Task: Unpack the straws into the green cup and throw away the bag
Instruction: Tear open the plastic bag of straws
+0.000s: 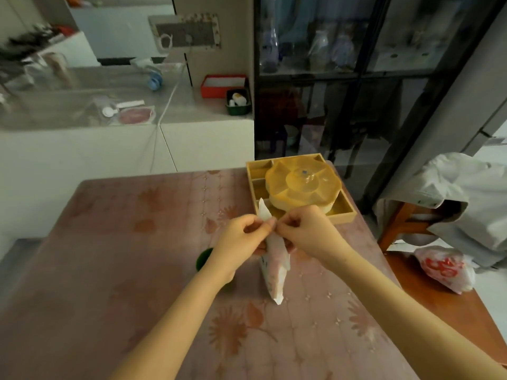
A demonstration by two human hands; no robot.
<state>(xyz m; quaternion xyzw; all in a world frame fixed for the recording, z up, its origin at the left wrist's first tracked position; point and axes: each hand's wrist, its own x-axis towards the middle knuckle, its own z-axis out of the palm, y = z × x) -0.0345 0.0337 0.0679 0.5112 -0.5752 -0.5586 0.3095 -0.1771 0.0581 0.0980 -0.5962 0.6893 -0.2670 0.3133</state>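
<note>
A long clear bag of straws [275, 266] is held upright above the table, its lower end just off the cloth. My left hand [241, 238] pinches the bag near its top from the left. My right hand [304, 231] pinches the same spot from the right, fingertips almost touching the left ones. A white flap of the bag's top [264, 211] sticks up above the fingers. The green cup [203, 258] stands on the table just left of my left wrist, mostly hidden behind it.
A yellow tray with a lidded round snack box [301, 185] sits at the table's far right corner. The table wears a pink flowered cloth [123, 242]. A wooden chair [428, 281] on the right holds a red-and-white plastic bag [444, 268] and grey clothing.
</note>
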